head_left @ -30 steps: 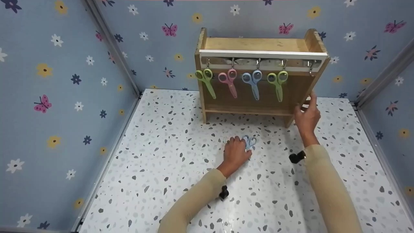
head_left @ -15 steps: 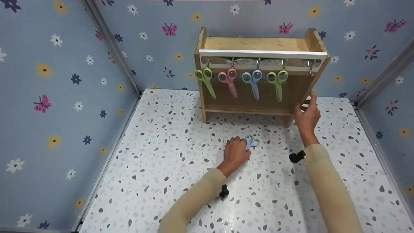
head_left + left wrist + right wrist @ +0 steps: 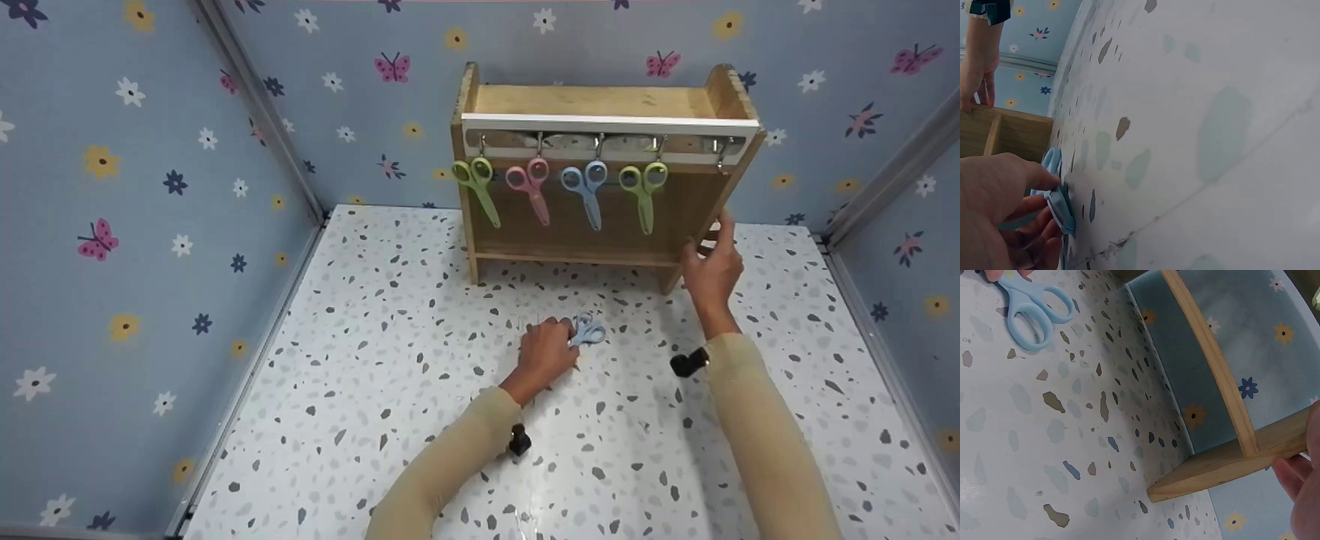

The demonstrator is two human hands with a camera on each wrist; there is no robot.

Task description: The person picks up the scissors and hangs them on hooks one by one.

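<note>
Light blue scissors [image 3: 589, 331] are low over the speckled tabletop, in front of a wooden rack [image 3: 592, 102]. Their blade end is pinched between the thumb and fingers of my left hand [image 3: 546, 351], and both handle loops point right. The right wrist view shows the loops of these scissors [image 3: 1031, 320] plainly; the blades are hidden by the fingers. My right hand [image 3: 712, 274] grips the rack's right side panel [image 3: 1202, 475] near its lower part. From the rack's hooks hang green scissors [image 3: 486, 201], pink scissors [image 3: 536, 196], blue scissors [image 3: 589, 199] and more green scissors [image 3: 646, 202].
The rightmost hook [image 3: 722, 159] bears no scissors. Behind the rack stands a flowered blue wall [image 3: 570, 45], with similar panels at left and right. The speckled tabletop [image 3: 360, 337] stretches around both arms.
The blue scissors in my left hand have turned and shifted slightly right, and their loops now look closer together. My right hand and the rack have stayed put.
</note>
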